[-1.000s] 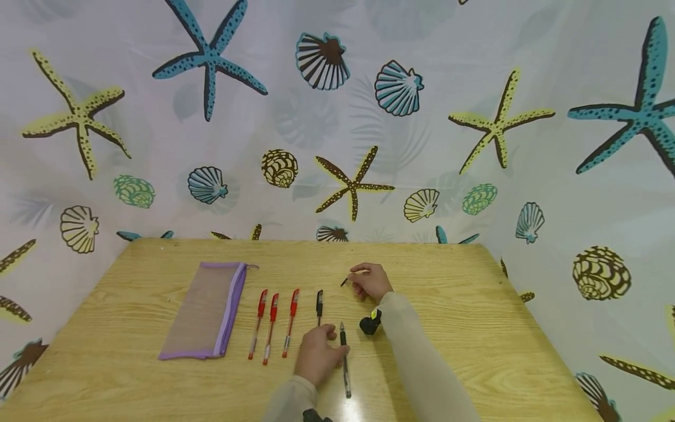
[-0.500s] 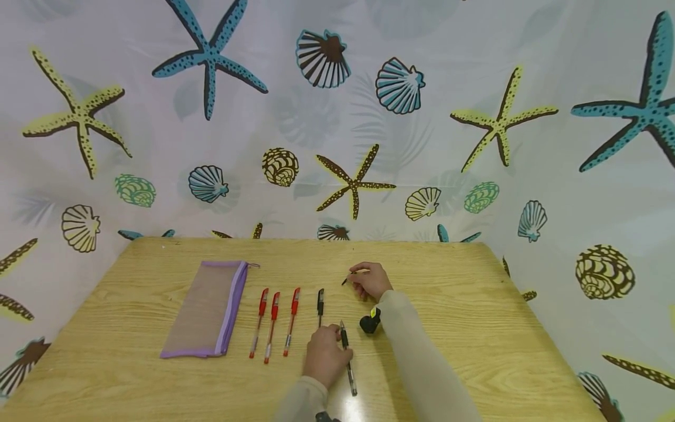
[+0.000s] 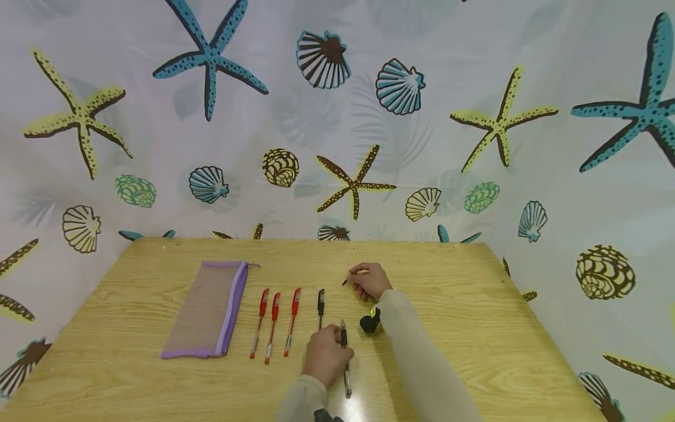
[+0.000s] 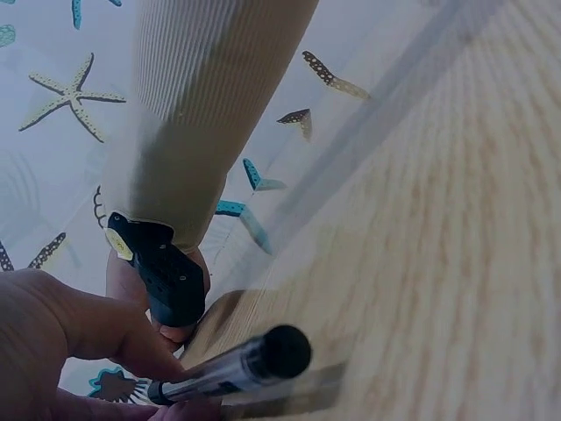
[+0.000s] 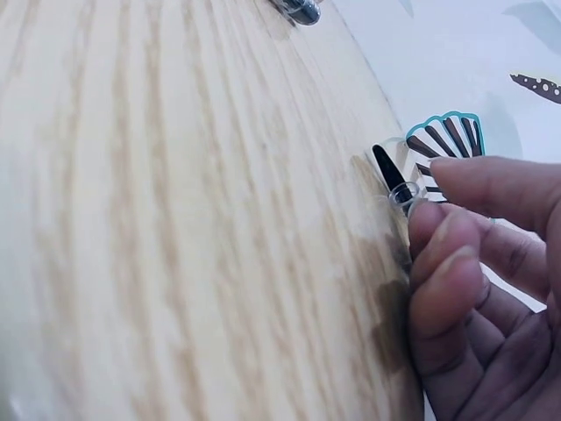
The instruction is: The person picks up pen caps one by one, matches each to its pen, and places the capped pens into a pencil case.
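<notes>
Near the front middle of the table, my left hand (image 3: 324, 354) pinches a clear-barrelled black gel pen (image 3: 347, 381) between thumb and fingers. The pen's bare conical tip points away from me, and its black end (image 4: 287, 351) faces the left wrist camera. Farther back, my right hand (image 3: 371, 281) pinches a small black pen cap (image 3: 345, 282). The right wrist view shows the cap's black clip (image 5: 388, 168) and clear rim jutting from the fingertips; the rest is covered by them. Just beyond the left hand lies a second black pen (image 3: 320, 305), its lower part hidden.
Three red pens (image 3: 272, 328) lie side by side left of my left hand. Beyond them is a flat mesh pouch (image 3: 203, 310) with purple zipper edging. A shell-and-starfish curtain (image 3: 295, 117) rises behind the wooden table (image 3: 459, 328).
My left hand has shifted slightly right with the gel pen. The pen's rear end swung right, then back left. My right hand stays in place with the cap.
</notes>
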### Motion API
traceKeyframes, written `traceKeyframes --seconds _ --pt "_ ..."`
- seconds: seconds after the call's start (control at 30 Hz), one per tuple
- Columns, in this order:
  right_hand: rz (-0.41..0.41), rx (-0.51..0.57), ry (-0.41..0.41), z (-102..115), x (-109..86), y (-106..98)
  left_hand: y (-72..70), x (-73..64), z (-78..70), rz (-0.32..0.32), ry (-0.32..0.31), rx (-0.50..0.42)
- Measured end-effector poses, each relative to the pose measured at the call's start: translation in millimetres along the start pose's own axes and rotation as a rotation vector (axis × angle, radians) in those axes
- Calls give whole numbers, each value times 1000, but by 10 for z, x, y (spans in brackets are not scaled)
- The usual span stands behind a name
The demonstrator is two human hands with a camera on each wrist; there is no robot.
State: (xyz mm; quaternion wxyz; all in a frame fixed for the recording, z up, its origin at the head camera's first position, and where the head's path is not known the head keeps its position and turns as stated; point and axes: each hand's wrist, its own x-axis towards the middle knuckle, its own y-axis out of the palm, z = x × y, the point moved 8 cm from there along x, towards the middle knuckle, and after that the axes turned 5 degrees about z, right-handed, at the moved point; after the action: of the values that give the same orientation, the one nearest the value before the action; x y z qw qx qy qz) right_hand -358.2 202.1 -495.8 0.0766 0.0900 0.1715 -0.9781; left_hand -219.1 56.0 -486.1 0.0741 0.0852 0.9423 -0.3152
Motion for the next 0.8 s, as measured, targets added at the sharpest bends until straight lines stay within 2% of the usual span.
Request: traceKeyframes --seconds 0.27,0.6,0.8 --pt "-37 -12 6 24 -22 -8 -10 -5 13 33 -17 -78" --pt "-97 -26 44 -37 47 -45 11 -9 4 57 34 -170" --pt "-104 21 68 -66 65 -44 46 -2 26 104 22 -313"
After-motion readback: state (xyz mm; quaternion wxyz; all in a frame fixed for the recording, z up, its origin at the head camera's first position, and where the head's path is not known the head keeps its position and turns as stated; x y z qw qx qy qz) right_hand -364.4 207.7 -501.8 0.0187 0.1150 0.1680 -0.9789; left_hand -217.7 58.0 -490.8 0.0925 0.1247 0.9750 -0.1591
